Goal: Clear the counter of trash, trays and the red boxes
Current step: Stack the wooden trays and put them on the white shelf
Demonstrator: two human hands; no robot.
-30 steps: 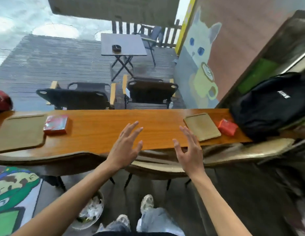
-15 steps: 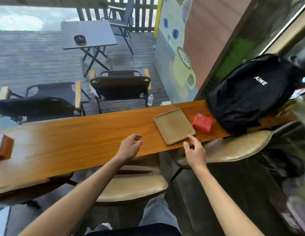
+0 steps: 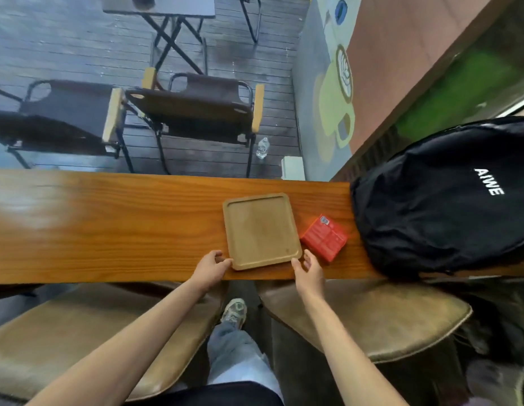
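An empty square wooden tray [image 3: 260,230] lies flat on the long wooden counter [image 3: 123,227], near its right end. A red box [image 3: 324,238] lies just right of the tray, between it and a black backpack. My left hand [image 3: 210,269] is at the tray's near left corner, fingers curled and touching its edge. My right hand [image 3: 309,268] is at the near right corner with fingers apart, just beside the tray. Neither hand has lifted the tray.
A black backpack [image 3: 448,197] sits on the counter's right end, close to the red box. Two tan padded stools [image 3: 369,315] stand under the near edge. Beyond the counter are folding chairs [image 3: 196,109], a small table and a water bottle [image 3: 263,148] on the deck.
I have moved right along the counter and both hands have reached forward to the tray's near corners. The left tray and left red box have gone out of view.
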